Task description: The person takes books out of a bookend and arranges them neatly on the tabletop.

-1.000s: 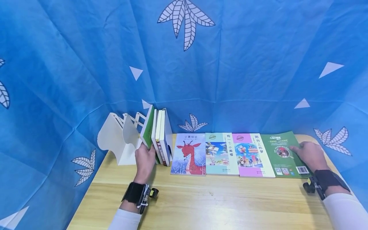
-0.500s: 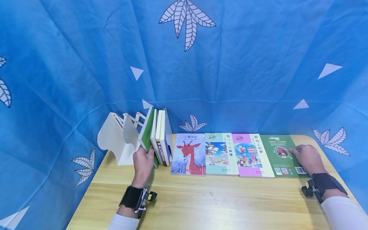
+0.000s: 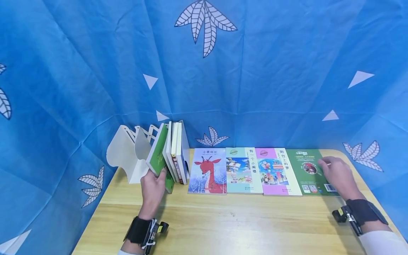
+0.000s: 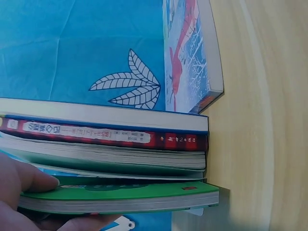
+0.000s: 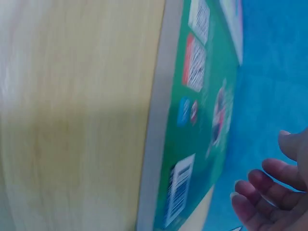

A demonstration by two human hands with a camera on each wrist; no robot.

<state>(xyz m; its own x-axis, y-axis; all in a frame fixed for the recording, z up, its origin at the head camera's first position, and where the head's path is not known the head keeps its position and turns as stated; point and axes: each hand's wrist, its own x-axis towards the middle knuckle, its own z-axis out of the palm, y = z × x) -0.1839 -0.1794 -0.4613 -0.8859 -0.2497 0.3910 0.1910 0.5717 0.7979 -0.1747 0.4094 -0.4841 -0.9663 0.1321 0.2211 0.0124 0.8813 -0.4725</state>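
My left hand (image 3: 152, 186) pinches a green book (image 4: 144, 192) by its lower part, thumb on one cover and fingers on the other. This book tilts to the left beside several upright books (image 3: 176, 152) in a white bookshelf rack (image 3: 122, 152). In the left wrist view, a book with a dark red spine (image 4: 144, 137) stands next to it. My right hand (image 3: 341, 175) hovers at the right side of a flat green book (image 3: 310, 177). In the right wrist view, its fingers (image 5: 272, 192) are loosely bent and apart from that book, holding nothing.
A red deer book (image 3: 208, 173), a light green book (image 3: 244, 173) and a pink book (image 3: 277, 173) lie flat in a row along the back of the wooden table (image 3: 236, 223). Behind hangs a blue cloth (image 3: 271, 71) with leaf prints.
My left hand has drawn the green book toward me and to the left, away from the upright books. The right hand has lifted off the flat green book, which now lies flush in the row.
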